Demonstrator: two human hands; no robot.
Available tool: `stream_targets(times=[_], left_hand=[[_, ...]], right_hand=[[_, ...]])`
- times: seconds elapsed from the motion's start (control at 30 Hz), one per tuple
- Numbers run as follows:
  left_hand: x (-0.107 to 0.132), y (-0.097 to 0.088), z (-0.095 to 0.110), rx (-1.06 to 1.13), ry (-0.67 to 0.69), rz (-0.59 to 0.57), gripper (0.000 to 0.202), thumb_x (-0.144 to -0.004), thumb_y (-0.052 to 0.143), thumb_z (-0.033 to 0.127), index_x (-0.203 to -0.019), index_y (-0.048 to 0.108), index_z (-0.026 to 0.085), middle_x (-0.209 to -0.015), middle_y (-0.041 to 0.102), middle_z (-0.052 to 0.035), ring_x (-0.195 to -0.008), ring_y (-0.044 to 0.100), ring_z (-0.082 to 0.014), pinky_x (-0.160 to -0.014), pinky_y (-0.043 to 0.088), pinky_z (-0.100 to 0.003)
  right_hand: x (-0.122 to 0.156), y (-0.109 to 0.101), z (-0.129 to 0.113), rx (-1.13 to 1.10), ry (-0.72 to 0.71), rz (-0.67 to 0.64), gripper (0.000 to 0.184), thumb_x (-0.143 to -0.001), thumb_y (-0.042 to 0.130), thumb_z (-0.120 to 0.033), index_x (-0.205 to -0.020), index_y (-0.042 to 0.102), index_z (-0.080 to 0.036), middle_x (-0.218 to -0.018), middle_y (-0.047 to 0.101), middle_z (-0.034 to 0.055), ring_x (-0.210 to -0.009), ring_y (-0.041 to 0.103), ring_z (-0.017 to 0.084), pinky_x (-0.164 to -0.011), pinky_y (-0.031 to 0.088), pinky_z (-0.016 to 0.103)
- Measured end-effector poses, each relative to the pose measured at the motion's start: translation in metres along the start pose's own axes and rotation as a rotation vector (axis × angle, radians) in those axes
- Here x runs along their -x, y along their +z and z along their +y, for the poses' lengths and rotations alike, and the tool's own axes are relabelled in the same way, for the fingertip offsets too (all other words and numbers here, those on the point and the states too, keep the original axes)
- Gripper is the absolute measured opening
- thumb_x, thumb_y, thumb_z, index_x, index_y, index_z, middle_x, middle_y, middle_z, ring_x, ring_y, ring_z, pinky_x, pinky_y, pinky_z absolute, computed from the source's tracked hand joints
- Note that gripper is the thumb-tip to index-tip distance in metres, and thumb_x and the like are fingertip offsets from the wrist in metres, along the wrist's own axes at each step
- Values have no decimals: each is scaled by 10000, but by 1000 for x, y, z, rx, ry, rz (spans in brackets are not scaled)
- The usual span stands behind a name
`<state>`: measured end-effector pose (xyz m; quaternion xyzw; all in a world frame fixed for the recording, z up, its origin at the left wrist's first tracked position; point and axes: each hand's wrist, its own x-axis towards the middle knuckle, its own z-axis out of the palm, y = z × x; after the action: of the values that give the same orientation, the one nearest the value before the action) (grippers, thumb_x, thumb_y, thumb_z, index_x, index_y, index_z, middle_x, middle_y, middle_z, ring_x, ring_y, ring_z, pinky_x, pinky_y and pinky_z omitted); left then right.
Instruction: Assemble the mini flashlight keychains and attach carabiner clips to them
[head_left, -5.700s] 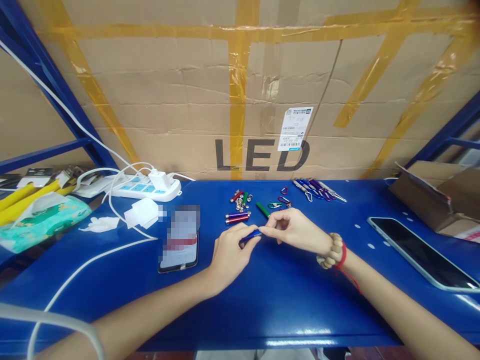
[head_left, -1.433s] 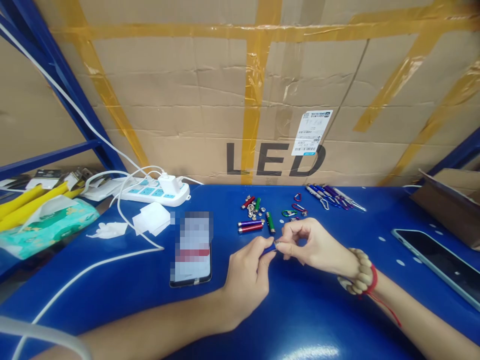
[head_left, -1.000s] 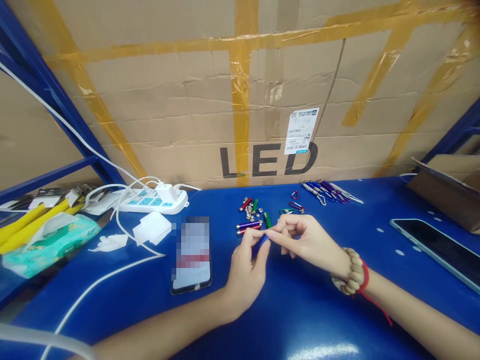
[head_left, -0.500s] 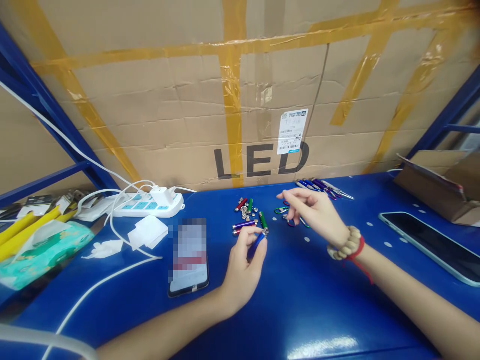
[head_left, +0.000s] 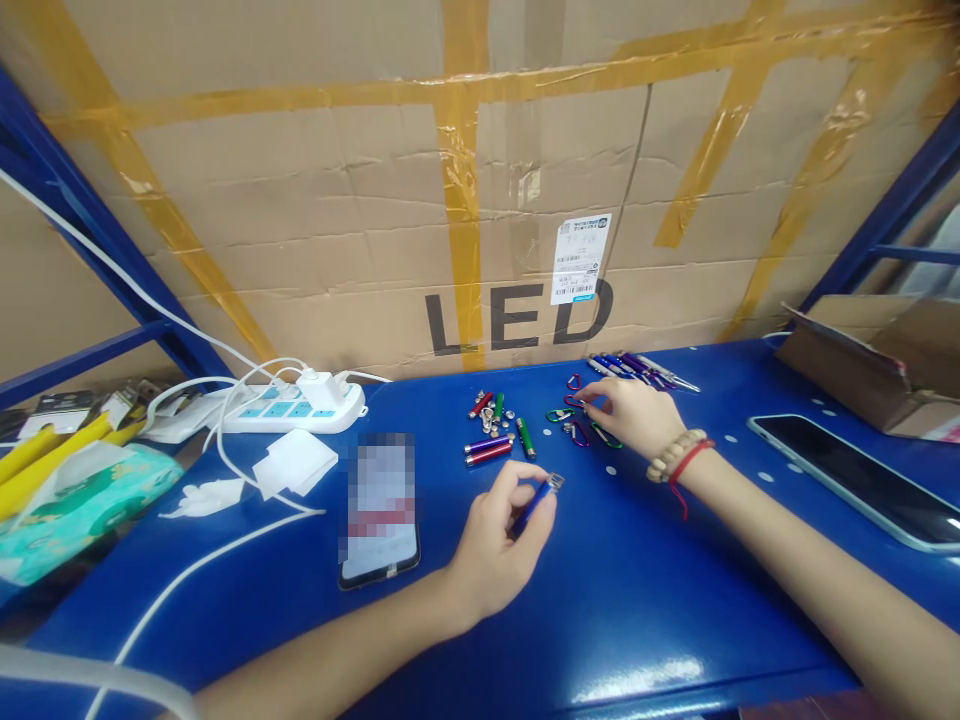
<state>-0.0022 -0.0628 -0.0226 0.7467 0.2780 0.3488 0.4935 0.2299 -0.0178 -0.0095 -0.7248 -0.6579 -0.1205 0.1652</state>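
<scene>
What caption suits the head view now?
Left hand holding a blue tube, right hand at the carabiners, LED carton behind.

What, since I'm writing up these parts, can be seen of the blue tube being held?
The blue tube is a slim, glossy, metallic-looking cylinder with a silver end piece whose details are too small to make out. The left grip holds it between thumb and fingers, which cover part of its body; its other end cannot be made out clearly. It slants in the picture, silver end toward the upper right, and appears raised above the blue table.
</scene>
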Motion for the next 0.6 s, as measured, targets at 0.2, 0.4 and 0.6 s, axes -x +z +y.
stream_targets(times=[0.2, 0.4, 0.6], left_hand=[[-2, 0, -3, 75, -37, 7, 231, -902, 343, 392, -786, 378, 196, -489, 314, 91, -441, 285, -72, -473, 269, -210], [-3, -1, -2, 86, -55, 29, 338, -902, 338, 433, -657, 301, 202, -492, 328, 75, -461, 301, -70, -481, 289, -214], [-4, -1, 0, 76, -66, 40, 395, -866, 360, 528, -650, 317, 200, -490, 338, 70, -455, 310, -69, -466, 290, -215]], right_hand=[[-4, 20, 12, 16, -242, -78, 260, -854, 469, -178, -1017, 668, -215, -1068, 655, 48, -982, 589, 200, -765, 462, 285], [-8, 27, 21, 71, -241, -31, 287, -904, 415, -254, -1063, 648, -200, -1125, 626, 82, -1026, 564, 221, -821, 450, 334], [-11, 23, 22, 7, -145, -95, 306, -902, 416, -316, -972, 685, -190, -1015, 678, 75, -931, 615, 204, -787, 461, 301]])
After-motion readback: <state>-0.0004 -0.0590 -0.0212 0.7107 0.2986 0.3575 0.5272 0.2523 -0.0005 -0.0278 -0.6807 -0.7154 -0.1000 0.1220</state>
